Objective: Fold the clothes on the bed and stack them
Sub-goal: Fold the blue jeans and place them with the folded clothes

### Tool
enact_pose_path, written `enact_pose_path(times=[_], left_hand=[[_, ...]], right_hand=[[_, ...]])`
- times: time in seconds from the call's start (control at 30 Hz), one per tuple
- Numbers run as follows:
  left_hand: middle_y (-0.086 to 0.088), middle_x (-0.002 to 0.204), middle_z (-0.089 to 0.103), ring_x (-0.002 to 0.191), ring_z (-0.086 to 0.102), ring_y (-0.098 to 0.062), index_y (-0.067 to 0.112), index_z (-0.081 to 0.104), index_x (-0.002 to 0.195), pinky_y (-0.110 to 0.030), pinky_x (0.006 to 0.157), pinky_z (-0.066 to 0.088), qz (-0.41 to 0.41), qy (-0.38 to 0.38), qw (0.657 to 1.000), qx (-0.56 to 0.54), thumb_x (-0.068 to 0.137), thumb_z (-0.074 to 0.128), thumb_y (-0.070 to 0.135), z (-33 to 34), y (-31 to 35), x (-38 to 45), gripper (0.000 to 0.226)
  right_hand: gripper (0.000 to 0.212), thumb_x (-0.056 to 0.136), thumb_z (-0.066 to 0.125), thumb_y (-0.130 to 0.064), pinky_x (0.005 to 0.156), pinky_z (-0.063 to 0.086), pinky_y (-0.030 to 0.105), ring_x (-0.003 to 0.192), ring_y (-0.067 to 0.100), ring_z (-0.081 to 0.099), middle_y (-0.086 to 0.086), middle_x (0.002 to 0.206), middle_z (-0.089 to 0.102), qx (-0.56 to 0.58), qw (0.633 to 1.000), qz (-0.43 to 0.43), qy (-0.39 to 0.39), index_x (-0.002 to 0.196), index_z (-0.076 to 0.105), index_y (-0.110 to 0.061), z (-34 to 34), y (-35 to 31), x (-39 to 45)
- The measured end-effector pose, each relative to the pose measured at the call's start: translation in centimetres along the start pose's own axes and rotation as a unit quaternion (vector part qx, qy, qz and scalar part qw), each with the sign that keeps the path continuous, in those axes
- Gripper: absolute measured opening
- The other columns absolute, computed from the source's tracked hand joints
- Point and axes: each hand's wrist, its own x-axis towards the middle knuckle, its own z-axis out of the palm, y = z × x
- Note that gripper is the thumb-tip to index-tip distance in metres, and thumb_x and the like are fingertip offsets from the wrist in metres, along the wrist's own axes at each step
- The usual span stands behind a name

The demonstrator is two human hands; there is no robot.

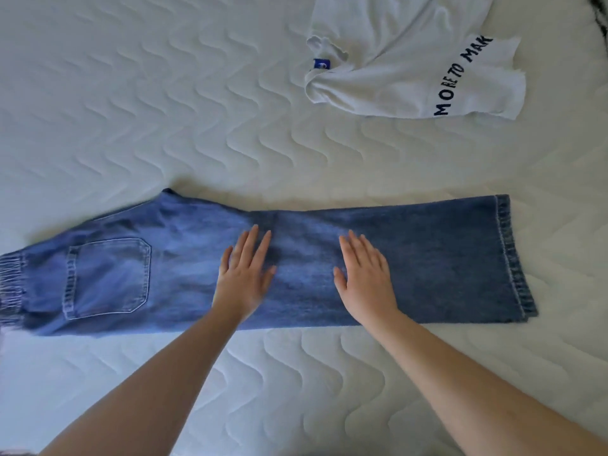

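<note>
Both hands (301, 278) flat on jeans (296, 268), waistband cut off.

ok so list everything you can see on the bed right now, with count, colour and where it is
blue denim jeans: one, blue, laid flat across the middle of the bed, folded leg on leg, elastic waistband at the left, hems at the right, back pocket facing up
white cotton t-shirt: one, white with dark lettering and a small blue neck label, crumpled and unfolded, at the far right of the bed, apart from the jeans
quilted white mattress: one, off-white with a wavy stitched pattern, beneath both garments
dark object at the top right edge: too little in view to tell
left hand: one, bare, fingers straight, pressed flat on the middle of the jeans
right hand: one, bare, fingers straight, pressed flat on the jeans, nearer the hems
</note>
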Motion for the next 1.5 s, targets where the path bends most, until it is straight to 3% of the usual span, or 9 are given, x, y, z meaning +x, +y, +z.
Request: enact_pose_path(times=[0.17, 0.43, 0.5, 0.67, 0.83, 1.13, 1.37, 1.43, 1.5], left_hand=[[-0.012, 0.162, 0.018, 0.147, 0.026, -0.032, 0.021, 0.020, 0.156, -0.062, 0.110, 0.027, -0.060, -0.045, 0.996, 0.043, 0.079, 0.017, 0.083, 1.7, -6.0, -4.1, 0.098], [-0.012, 0.164, 0.002, 0.150, 0.013, -0.033, 0.033, 0.004, 0.156, -0.070, 0.108, 0.018, -0.131, -0.037, 0.990, 0.019, 0.075, 0.005, 0.089, 4.0, -10.1, -6.4, 0.099], [-0.008, 0.164, -0.009, 0.151, 0.004, -0.031, 0.038, -0.008, 0.154, -0.070, 0.109, 0.012, -0.128, -0.029, 0.991, 0.027, 0.077, -0.001, 0.087, 4.6, -10.8, -6.5, 0.092], [-0.004, 0.164, -0.010, 0.152, 0.002, -0.027, 0.044, -0.007, 0.153, -0.060, 0.117, 0.004, -0.082, -0.002, 0.994, 0.071, 0.089, -0.009, 0.073, 4.0, -14.9, -5.4, 0.070], [0.004, 0.162, -0.022, 0.149, -0.018, -0.021, 0.043, -0.027, 0.147, -0.052, 0.119, -0.009, -0.103, -0.024, 0.992, 0.066, 0.087, -0.018, 0.067, 2.3, -19.7, -2.0, 0.065], [-0.002, 0.165, -0.005, 0.151, -0.002, -0.022, 0.035, -0.008, 0.155, -0.044, 0.121, 0.000, -0.038, 0.000, 0.999, 0.018, 0.095, 0.001, 0.060, -1.8, -22.0, 5.9, 0.065], [0.001, 0.160, -0.029, 0.149, -0.020, -0.022, 0.040, -0.023, 0.149, -0.048, 0.120, -0.007, -0.016, -0.101, 0.994, 0.040, 0.099, 0.004, 0.059, -1.8, -23.0, 9.7, 0.061], [0.001, 0.160, -0.027, 0.149, -0.019, -0.022, 0.039, -0.020, 0.151, -0.050, 0.120, -0.006, -0.020, -0.103, 0.994, 0.031, 0.100, 0.009, 0.058, -1.9, -23.0, 9.6, 0.061], [-0.004, 0.164, -0.009, 0.151, -0.004, -0.025, 0.036, -0.007, 0.155, -0.051, 0.120, 0.003, -0.007, -0.056, 0.998, 0.019, 0.101, 0.024, 0.055, -2.5, -22.8, 9.5, 0.065]], right_hand=[[0.062, 0.104, 0.027, -0.039, 0.122, 0.006, 0.040, 0.151, 0.019, -0.002, -0.001, 0.165, -0.003, -0.048, 0.995, -0.080, -0.026, 0.157, 0.001, -0.020, 2.4, -6.8, 3.0], [0.065, 0.103, 0.029, -0.044, 0.122, 0.005, 0.043, 0.151, 0.019, 0.001, -0.001, 0.165, -0.002, -0.139, 0.972, -0.185, -0.034, 0.157, 0.004, -0.018, 4.8, -12.9, 8.5], [0.066, 0.102, 0.020, -0.052, 0.122, -0.001, 0.041, 0.151, 0.016, -0.004, -0.002, 0.165, -0.007, -0.154, 0.973, -0.164, -0.046, 0.157, -0.002, -0.022, 5.1, -12.0, 9.6], [0.080, 0.094, 0.008, -0.070, 0.122, -0.004, 0.039, 0.150, 0.017, -0.014, 0.000, 0.162, -0.019, -0.166, 0.984, -0.049, -0.042, 0.155, -0.013, -0.023, 4.6, -8.5, 10.9], [0.084, 0.091, 0.000, -0.070, 0.122, -0.004, 0.043, 0.150, 0.017, -0.013, 0.002, 0.163, -0.017, -0.146, 0.989, 0.016, -0.030, 0.156, -0.010, -0.018, 4.5, -10.2, 11.3], [0.066, 0.101, 0.015, -0.055, 0.119, -0.004, 0.038, 0.151, 0.016, -0.001, -0.002, 0.165, 0.001, -0.117, 0.977, -0.177, -0.025, 0.157, 0.002, -0.022, 6.1, -20.4, 13.4], [0.073, 0.098, 0.007, -0.062, 0.121, -0.005, 0.039, 0.149, 0.013, -0.018, -0.002, 0.161, -0.024, -0.136, 0.985, -0.068, -0.080, 0.154, -0.017, -0.021, 7.2, -18.8, 14.6], [0.071, 0.099, 0.009, -0.059, 0.121, -0.003, 0.040, 0.150, 0.015, -0.012, -0.002, 0.163, -0.018, -0.110, 0.989, -0.057, -0.079, 0.156, -0.011, -0.021, 7.1, -19.1, 14.8], [0.065, 0.102, 0.021, -0.053, 0.119, 0.010, 0.043, 0.150, 0.022, 0.009, 0.002, 0.164, 0.005, -0.083, 0.995, -0.049, -0.035, 0.157, 0.009, -0.018, 6.7, -19.8, 15.2]])
